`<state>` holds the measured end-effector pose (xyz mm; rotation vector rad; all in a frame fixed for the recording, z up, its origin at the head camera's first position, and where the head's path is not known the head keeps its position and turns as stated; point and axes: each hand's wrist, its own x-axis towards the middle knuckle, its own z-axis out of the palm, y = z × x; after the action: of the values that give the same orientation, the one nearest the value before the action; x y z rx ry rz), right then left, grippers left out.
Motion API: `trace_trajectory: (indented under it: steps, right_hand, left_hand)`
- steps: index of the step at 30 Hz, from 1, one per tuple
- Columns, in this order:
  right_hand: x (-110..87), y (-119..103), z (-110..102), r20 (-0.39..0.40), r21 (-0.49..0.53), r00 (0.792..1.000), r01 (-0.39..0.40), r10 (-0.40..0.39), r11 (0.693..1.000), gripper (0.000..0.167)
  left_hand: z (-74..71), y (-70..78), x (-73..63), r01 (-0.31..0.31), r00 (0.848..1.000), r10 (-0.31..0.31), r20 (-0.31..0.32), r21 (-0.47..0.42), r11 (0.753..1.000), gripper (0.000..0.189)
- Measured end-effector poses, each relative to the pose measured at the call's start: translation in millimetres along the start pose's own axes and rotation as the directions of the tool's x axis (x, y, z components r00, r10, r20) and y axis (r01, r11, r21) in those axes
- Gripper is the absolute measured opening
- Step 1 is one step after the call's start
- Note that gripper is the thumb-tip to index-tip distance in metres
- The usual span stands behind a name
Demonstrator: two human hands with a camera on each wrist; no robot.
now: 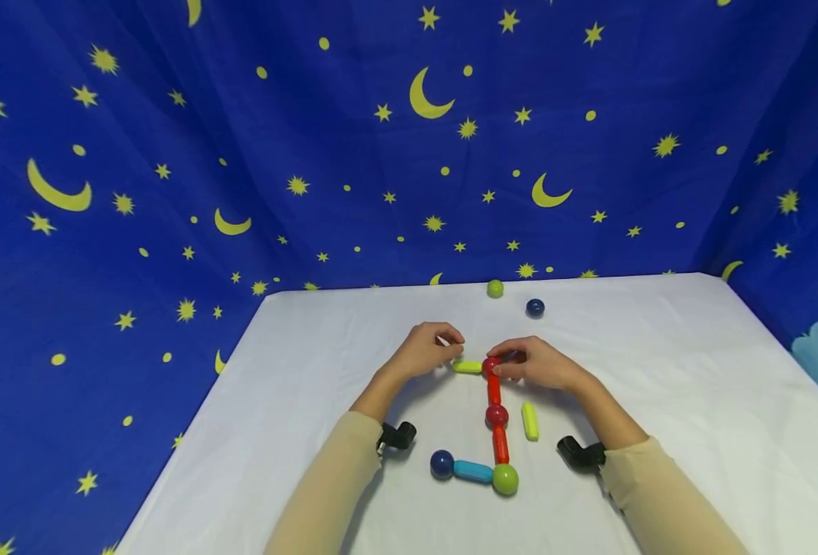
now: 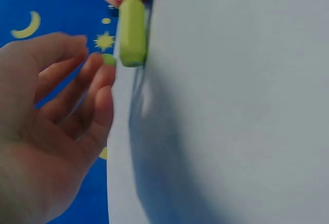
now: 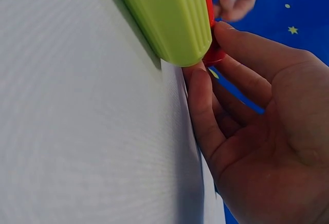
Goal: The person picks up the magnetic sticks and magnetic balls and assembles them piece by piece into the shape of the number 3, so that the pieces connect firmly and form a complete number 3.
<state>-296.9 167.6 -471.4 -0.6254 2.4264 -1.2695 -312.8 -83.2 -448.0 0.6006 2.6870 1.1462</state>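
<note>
My right hand [image 1: 542,364] pinches a red ball [image 1: 488,366] between thumb and fingers at the far end of a chain of toy balls and rods. From that ball a yellow-green rod [image 2: 132,34] sticks out leftward. My left hand [image 1: 428,351] hovers beside the rod's free end, fingers loosely bent, holding nothing; a gap shows in the left wrist view. Toward me run a red rod [image 1: 494,390], a second red ball [image 1: 496,416], another red rod [image 1: 500,445] and a green ball [image 1: 506,479]. A light-blue rod [image 1: 473,471] joins that to a dark blue ball [image 1: 442,464].
A loose yellow-green rod [image 1: 530,422] lies right of the chain. Near the back edge of the white-covered table [image 1: 325,347] are another green ball [image 1: 495,288] and another dark blue ball [image 1: 535,307]. A blue star-patterned cloth [image 1: 353,139] hangs behind.
</note>
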Motion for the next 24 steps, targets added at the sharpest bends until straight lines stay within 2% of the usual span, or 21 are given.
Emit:
trace_trajectory:
  steps: [4,9,16,24]
  right_hand:
    - [-0.2,1,0,0.006,0.014,1.0,0.001,-0.001,1.0,0.033]
    - [-1.2,4,0,0.008,0.02,1.0,-0.007,0.007,1.0,0.032]
    - [-4.2,9,4,0.017,0.028,1.0,0.023,-0.024,0.999,0.033]
    - [-2.6,11,2,-0.017,0.024,0.999,0.036,-0.035,0.999,0.032]
  left_hand:
    - [1.8,5.9,19.8,0.005,0.999,-0.002,-0.034,0.096,0.995,0.018]
    - [6.7,11.3,42.1,0.051,0.997,-0.038,-0.068,0.207,0.977,0.02]
    - [19.6,12.5,55.8,0.155,0.987,-0.133,-0.095,0.279,0.948,0.026]
    - [25.2,23.6,77.2,0.066,0.995,-0.033,-0.09,0.39,0.918,0.035]
